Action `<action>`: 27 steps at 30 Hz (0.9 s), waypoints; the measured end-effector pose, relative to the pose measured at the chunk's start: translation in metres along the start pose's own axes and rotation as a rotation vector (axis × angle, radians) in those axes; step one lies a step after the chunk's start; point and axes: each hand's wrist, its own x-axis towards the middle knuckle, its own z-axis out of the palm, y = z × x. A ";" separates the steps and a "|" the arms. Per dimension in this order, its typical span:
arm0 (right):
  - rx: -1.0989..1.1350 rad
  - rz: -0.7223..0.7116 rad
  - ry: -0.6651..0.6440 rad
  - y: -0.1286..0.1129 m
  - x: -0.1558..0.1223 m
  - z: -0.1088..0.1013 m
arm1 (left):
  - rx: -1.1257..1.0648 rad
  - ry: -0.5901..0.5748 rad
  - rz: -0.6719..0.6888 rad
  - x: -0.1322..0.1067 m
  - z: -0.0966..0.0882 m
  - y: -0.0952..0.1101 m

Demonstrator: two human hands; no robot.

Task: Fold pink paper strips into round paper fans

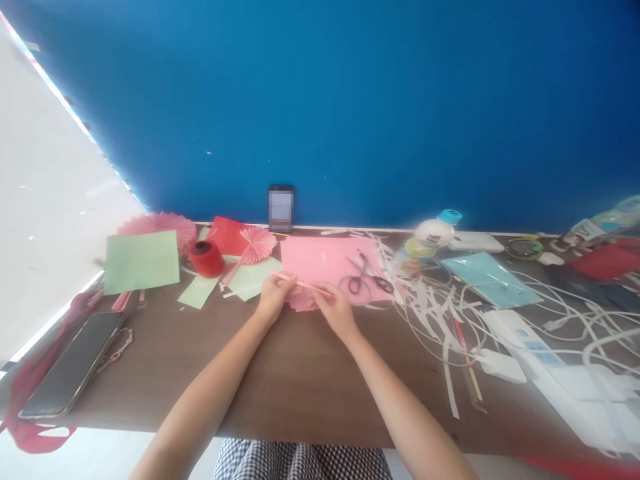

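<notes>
A narrow folded pink paper strip [303, 285] is held between both hands above the brown table [280, 373]. My left hand [275, 296] pinches its left end with closed fingers. My right hand [334, 311] grips the right part, fingers curled. Under the hands lies a pink paper sheet [325, 261]. Scissors [366, 276] rest on that sheet, just right of my right hand.
A red spool [206, 259], pink paper fans [256, 244], green sheets [142, 261] and a dark phone [73, 363] lie to the left. A standing phone [281, 208] leans on the blue wall. White paper strips, cables [560, 320], a glue bottle [431, 239] and a power strip [530, 340] crowd the right.
</notes>
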 end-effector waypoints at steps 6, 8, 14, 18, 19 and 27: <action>-0.027 -0.003 0.050 0.005 0.001 -0.001 | -0.017 -0.012 -0.006 -0.001 0.002 0.000; -0.005 0.008 0.084 0.007 0.001 0.000 | -0.034 -0.018 -0.006 -0.002 0.002 0.001; -0.085 -0.045 0.099 0.007 -0.001 0.006 | -0.118 -0.058 -0.066 -0.006 0.007 0.002; -0.122 -0.073 0.091 0.006 -0.003 0.007 | -0.088 -0.084 -0.121 -0.010 0.009 0.002; -0.115 -0.070 0.083 0.006 -0.003 0.007 | -0.086 -0.083 -0.127 -0.010 0.009 0.003; 0.054 0.062 -0.007 0.006 0.001 0.003 | 0.112 0.011 0.024 -0.009 0.006 0.003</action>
